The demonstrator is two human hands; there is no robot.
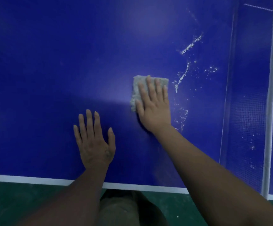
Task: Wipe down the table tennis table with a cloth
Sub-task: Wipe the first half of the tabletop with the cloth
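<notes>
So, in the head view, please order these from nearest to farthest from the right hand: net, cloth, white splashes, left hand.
1. cloth: directly under the right hand, touching it.
2. white splashes: just to its right.
3. left hand: lower left, lying flat.
4. net: far right.

Bare blue table tennis table [51, 62] spreads wide to the left of and beyond the left hand [94, 142], which lies flat near the right hand [153, 108]. To the right the net [246, 119] stands across the table, barring the way.
</notes>
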